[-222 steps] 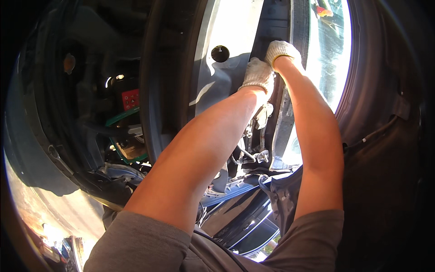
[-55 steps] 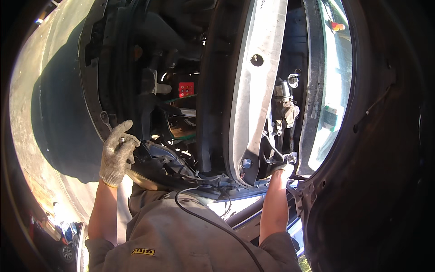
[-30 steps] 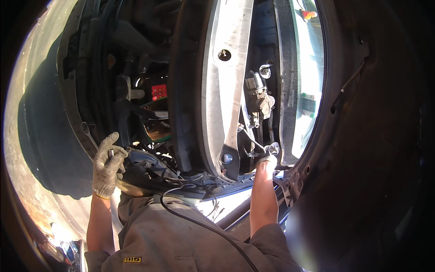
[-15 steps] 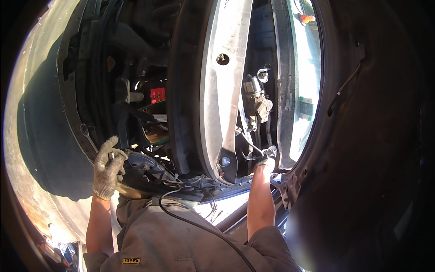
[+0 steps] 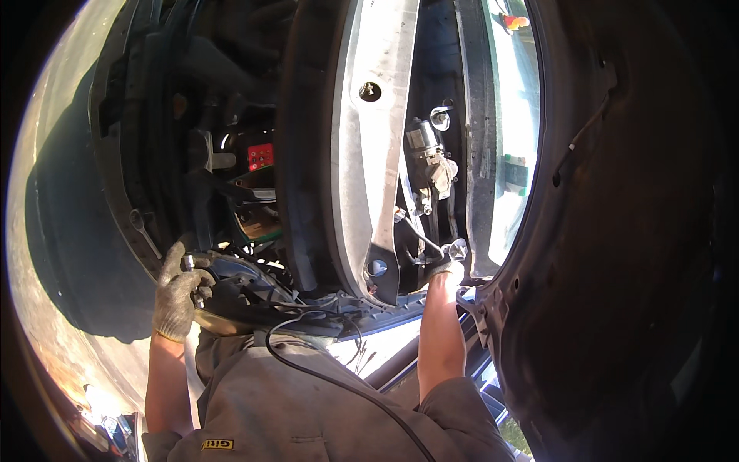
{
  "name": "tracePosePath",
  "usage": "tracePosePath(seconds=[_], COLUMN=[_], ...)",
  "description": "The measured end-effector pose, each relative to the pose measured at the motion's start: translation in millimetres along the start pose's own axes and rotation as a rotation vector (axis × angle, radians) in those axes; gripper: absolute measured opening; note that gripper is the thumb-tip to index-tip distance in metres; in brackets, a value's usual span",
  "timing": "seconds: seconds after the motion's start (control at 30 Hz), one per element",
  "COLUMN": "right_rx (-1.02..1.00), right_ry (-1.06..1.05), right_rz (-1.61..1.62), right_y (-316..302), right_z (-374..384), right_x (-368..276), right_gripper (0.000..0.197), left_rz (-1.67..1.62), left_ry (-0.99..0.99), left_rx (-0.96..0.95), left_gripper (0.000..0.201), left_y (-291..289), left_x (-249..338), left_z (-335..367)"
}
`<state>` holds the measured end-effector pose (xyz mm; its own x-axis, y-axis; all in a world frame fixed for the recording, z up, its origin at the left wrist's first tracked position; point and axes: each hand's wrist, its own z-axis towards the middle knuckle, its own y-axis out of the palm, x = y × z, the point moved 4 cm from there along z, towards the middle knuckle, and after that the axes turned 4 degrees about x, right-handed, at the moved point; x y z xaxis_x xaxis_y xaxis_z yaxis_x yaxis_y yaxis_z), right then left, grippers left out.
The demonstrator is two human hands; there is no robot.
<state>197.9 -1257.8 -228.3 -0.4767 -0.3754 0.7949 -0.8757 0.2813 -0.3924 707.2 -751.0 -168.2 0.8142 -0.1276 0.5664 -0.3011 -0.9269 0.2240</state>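
In the head view, a narrow cowl channel is bounded on its left by the edge of the metal cowl panel (image 5: 368, 162) and on its right by the dark strip along the windshield (image 5: 509, 208). The wiper motor (image 5: 423, 138) is seated inside the channel; free room is seen above it, while the space below is crossed by the linkage rod (image 5: 422, 232). Compared with the earliest frame, in which both hands were placed together high in the channel, the hands are now set well apart. The left hand (image 5: 179, 296), gloved, is held beside the front body edge near a wrench (image 5: 139, 223); its fingers are curled around a small metal socket-like tool (image 5: 189, 263), one finger being extended. The right hand (image 5: 446, 271) is reached forward to the round metal bracket (image 5: 458, 249); its fingers are hidden, so its grip cannot be determined.
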Motion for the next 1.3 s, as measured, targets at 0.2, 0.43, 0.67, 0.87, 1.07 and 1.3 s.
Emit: tracePosePath(seconds=[0.2, 0.43, 0.67, 0.87, 1.07, 1.3], right_rx=[-0.003, -0.002, 0.012, 0.024, 0.025, 0.027], right_ry=[0.023, 0.042, 0.053, 0.067, 0.085, 0.096], right_rz=[0.028, 0.059, 0.081, 0.09, 0.103, 0.117], right_y=[2.8, 4.8, 0.4, -3.4, -3.8, -2.4], right_z=[-3.8, -5.0, -4.2, -4.4, -2.8, -2.3], right_x=[-1.6, -3.0, -3.8, -1.6, 0.8, 0.1], right_gripper=[0.033, 0.032, 0.032, 0.032, 0.032, 0.032], left_rz=[0.025, 0.089, 0.094, 0.081, 0.088, 0.095], left_ry=[0.056, 0.057, 0.034, 0.06, 0.066, 0.045], left_rx=[0.024, 0.062, 0.132, 0.061, 0.136, 0.1], left_gripper=[0.078, 0.078, 0.084, 0.081, 0.073, 0.064], left_y=[-10.6, -16.7, -21.0, -27.3, -29.6, -27.1], left_x=[-6.5, -7.4, -13.7, -12.9, -15.7, -12.5], left_z=[5.3, 6.2, 9.0, 12.4, 15.4, 17.6])
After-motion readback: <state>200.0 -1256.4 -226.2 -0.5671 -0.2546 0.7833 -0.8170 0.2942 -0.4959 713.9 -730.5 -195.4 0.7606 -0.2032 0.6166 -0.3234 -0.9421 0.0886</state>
